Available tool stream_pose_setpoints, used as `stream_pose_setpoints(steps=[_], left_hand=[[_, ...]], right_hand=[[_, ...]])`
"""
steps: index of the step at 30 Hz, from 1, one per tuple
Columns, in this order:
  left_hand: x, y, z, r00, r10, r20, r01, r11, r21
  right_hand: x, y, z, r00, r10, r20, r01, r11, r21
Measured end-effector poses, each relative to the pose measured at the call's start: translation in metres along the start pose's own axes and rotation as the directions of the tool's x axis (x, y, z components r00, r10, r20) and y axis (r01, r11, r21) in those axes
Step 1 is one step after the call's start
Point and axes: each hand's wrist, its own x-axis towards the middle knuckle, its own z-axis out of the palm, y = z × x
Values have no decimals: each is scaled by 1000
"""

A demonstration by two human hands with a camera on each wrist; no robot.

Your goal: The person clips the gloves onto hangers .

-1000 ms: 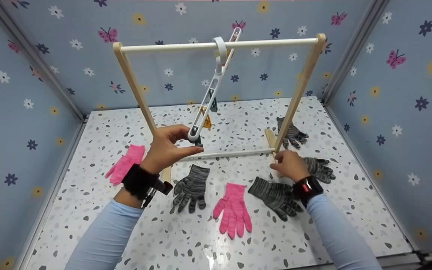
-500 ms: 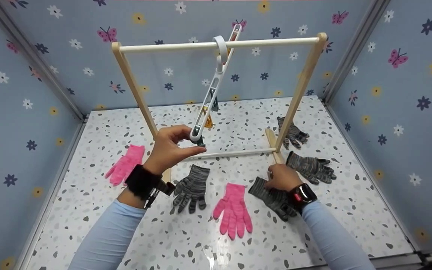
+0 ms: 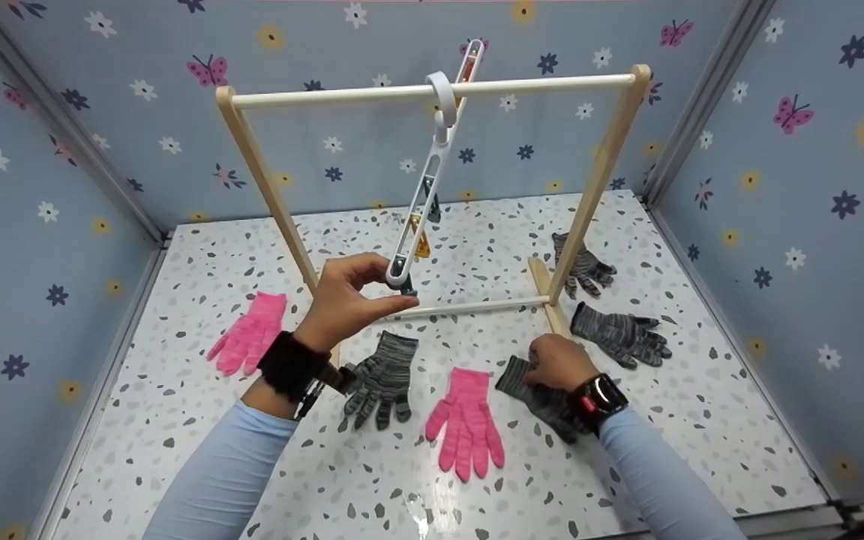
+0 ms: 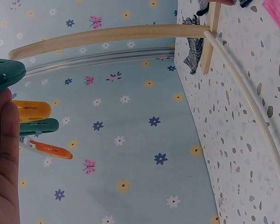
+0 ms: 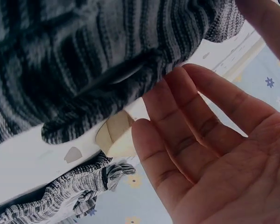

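Observation:
My left hand (image 3: 353,296) pinches a dark green clothes peg (image 3: 408,288) at the near end of a white peg hanger (image 3: 432,176). The same green peg (image 4: 7,74) sits at my fingertips in the left wrist view. Down at the right, my right hand (image 3: 563,362) is on a dark grey striped knit glove (image 3: 544,401) lying on the table. In the right wrist view, its bent fingers (image 5: 177,112) meet the edge of the striped glove fabric (image 5: 102,60), which hides some fingertips.
The hanger hooks over the top bar of a wooden rack (image 3: 274,187). Lying around are a pink glove (image 3: 466,420), another pink glove (image 3: 248,337) and grey gloves at left (image 3: 387,379), right (image 3: 619,334) and behind the right post (image 3: 582,266). Patterned walls enclose the table.
My right hand has moved from beside the rack's right foot down onto the dark grey glove. My left hand keeps its pinch, shifting slightly right with the peg and the hanger's near end.

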Motion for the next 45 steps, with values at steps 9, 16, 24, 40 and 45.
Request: stream_pose_setpoints(steps=[9,16,24,40,45], left_hand=[[1,-1,5,1000,-4,-3,4,1000,6],[1,-1,7,1000,-7,-22,7,1000,12],[3,0,9,999,-21,-31,22,1000,17],[3,0,11,999,-4,-54,3,1000,-20],[3,4,10,998,-19,-67,17,1000,-26]], right_hand=[[-2,-4,-1,1000,19,12,-20,1000,20],[2,3,6,999,10,40,-12,998,69],[16,33,29,998,-62,31,58,993,102],[0,-4,-8,993,-112,-33,116,983,140],[2,-6,-17,989,-129,-76,141,975,173]])
